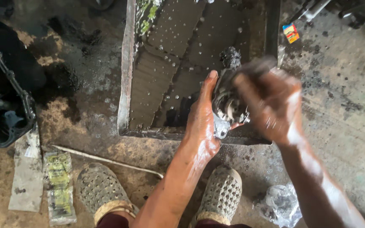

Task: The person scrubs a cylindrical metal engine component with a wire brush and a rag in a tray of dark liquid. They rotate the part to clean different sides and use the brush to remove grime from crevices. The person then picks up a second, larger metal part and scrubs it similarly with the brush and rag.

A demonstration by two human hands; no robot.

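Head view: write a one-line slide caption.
Wet left hand holds a greasy metal part over a wash tray; right hand scrubs.

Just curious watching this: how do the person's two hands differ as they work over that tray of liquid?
The left hand is sharp and steady, gripping the dirty metal part from the side with its thumb pointing up; the right hand is blurred with motion, on top of the part. The right hand seems to hold a dark brush; the left hand holds only the part. Both are wet, above the metal tray.
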